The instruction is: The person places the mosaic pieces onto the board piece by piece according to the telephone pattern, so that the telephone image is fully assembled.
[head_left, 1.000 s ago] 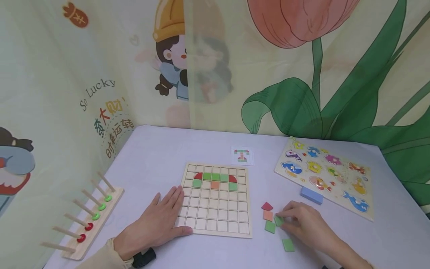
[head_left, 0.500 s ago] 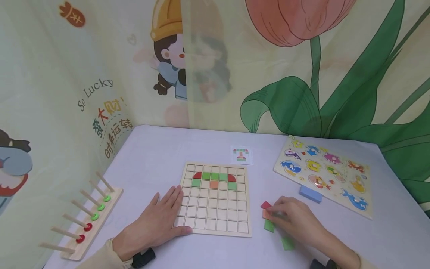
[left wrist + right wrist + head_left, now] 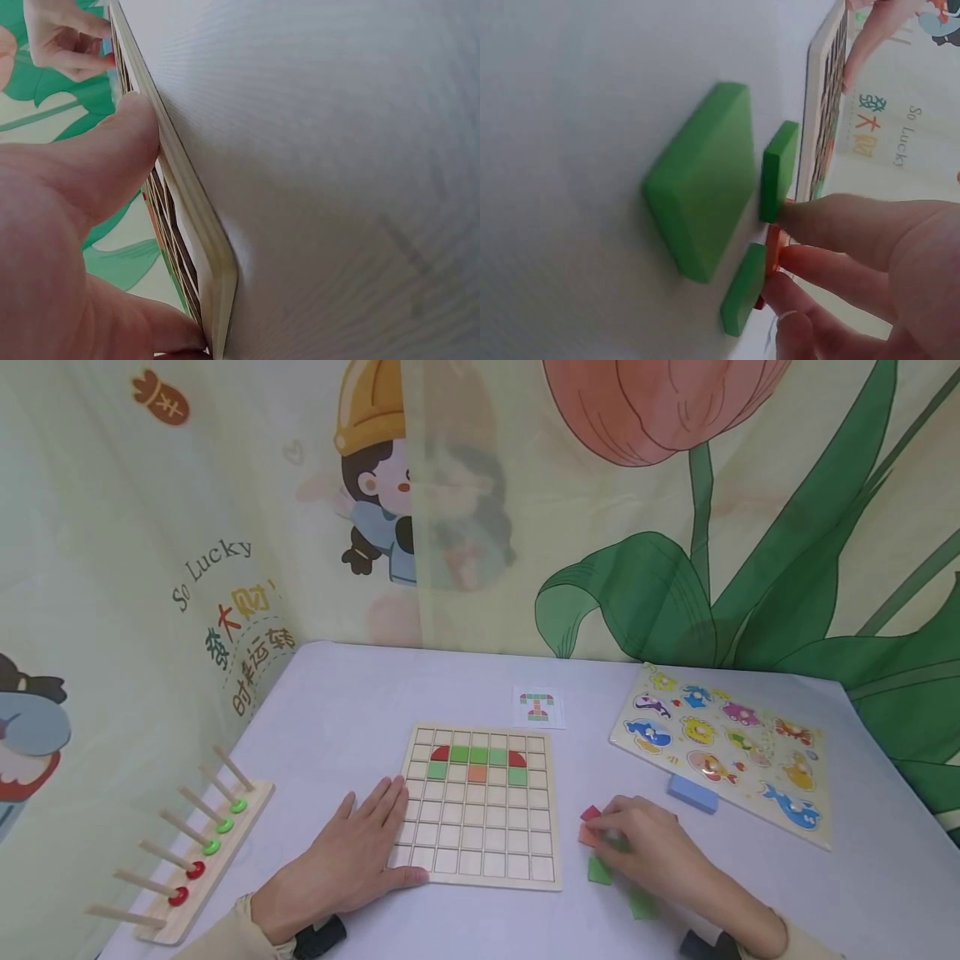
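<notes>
My left hand lies flat with straight fingers along the left edge of a wooden grid board, its thumb at the near edge. Red, green and orange tiles fill part of the board's upper rows. Right of the board, my right hand pinches an orange square tile between thumb and index finger, low at the table. A red tile shows just beyond its fingertips. Green square tiles lie close around; in the right wrist view the nearest green tile looks large, and another green tile sits by the fingers.
A small pattern card lies behind the board. At right are a blue block and a sea-animal puzzle board. A peg stand with red and green rings stands at left. A printed curtain hangs behind the table.
My right hand has moved left from a green tile to the orange tile, which has shifted slightly left. My left hand stays on the board.
</notes>
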The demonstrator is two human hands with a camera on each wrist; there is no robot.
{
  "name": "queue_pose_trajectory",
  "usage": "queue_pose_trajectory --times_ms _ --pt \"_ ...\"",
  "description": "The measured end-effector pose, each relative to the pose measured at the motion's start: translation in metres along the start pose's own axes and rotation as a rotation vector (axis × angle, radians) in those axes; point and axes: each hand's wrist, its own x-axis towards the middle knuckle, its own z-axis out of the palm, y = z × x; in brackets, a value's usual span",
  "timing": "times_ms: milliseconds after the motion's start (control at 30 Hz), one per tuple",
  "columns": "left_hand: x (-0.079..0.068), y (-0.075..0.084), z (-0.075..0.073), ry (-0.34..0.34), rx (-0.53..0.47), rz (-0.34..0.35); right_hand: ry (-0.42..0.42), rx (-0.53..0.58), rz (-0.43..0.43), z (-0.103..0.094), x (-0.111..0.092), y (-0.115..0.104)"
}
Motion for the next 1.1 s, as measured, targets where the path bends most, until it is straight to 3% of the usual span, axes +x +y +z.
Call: queue_pose_trajectory --times_ms 300,600,867,1100 --pt "0.000 0.000 0.001 0.013 0.005 0.002 0.046 -0.039 -0.057 0.004 0.001 -0.001" --pt "0.000 -0.001 0.001 0.014 0.013 0.008 0.031 -0.026 -0.073 0.004 0.003 -0.001" --pt "0.000 -0.002 0.002 0.021 0.010 0.012 0.067 0.057 -0.099 -0.003 0.012 -0.009" --pt "0.000 -0.002 0.003 0.031 0.005 0.015 0.070 0.122 -0.201 0.001 0.031 -0.028"
